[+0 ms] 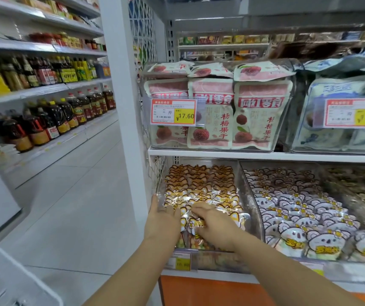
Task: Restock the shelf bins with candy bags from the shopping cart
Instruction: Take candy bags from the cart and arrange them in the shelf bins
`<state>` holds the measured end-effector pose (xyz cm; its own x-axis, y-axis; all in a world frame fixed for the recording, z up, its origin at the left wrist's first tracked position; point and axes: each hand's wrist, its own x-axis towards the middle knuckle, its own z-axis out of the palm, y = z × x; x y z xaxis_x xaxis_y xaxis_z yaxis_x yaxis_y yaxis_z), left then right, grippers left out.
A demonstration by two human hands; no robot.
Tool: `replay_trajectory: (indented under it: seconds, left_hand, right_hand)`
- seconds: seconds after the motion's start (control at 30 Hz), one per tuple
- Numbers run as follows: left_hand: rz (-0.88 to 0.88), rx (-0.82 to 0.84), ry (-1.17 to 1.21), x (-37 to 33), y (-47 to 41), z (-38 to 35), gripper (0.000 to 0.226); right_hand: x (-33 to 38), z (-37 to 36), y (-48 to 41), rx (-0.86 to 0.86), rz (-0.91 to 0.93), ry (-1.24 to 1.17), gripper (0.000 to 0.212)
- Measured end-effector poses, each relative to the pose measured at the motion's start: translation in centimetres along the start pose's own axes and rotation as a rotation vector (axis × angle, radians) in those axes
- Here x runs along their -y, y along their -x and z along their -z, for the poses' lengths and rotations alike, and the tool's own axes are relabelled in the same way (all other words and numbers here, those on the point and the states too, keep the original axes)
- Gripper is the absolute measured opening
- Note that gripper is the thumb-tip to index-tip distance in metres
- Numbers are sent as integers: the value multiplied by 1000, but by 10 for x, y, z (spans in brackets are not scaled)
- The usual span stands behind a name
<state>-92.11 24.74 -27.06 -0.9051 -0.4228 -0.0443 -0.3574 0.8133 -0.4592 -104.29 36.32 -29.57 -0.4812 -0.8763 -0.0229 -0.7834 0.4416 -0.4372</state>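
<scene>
A clear shelf bin [248, 195] on the lower shelf holds several orange fox-shaped candy bags [201, 180] standing in rows. Both my hands reach into its front part. My left hand [162, 219] rests flat on the bags at the bin's left side, fingers straight and pointing away from me. My right hand [213, 225] lies on the front bags just to the right, with its fingers stretched leftwards over a glossy bag [190, 225] between the two hands. Neither hand plainly grips a bag.
To the right stands a second clear bin of koala-shaped candy bags [298, 215]. The shelf above carries bins of dried-fruit pouches [212, 107] with price tags [173, 111]. A white pillar [119, 107] and an aisle of oil bottles [51, 120] lie left. A white plastic edge [11, 272] shows at lower left.
</scene>
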Motion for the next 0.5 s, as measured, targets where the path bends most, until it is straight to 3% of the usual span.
replay_trajectory:
  seconds: [0.07, 0.17, 0.3, 0.37, 0.43, 0.5]
  left_hand:
    - [25, -57, 133, -2, 6, 6, 65]
    - [-22, -195, 411, -16, 23, 19, 66]
    - [-183, -155, 582, -51, 35, 22, 65]
    - [-173, -216, 624, -67, 33, 21, 60]
    - [-183, -351, 635, -86, 28, 30, 56]
    - [-265, -376, 617, -105, 26, 44, 53]
  right_hand:
    - [4, -1, 16, -105, 27, -96, 64]
    - [12, -3, 53, -320, 119, -56, 51]
    - [-1, 4, 115, -570, 277, 89, 29]
    - [-20, 21, 144, -658, 217, 166, 29]
    - [-49, 41, 162, -713, 57, 228, 35]
    - [-76, 54, 169, -686, -123, 320, 40]
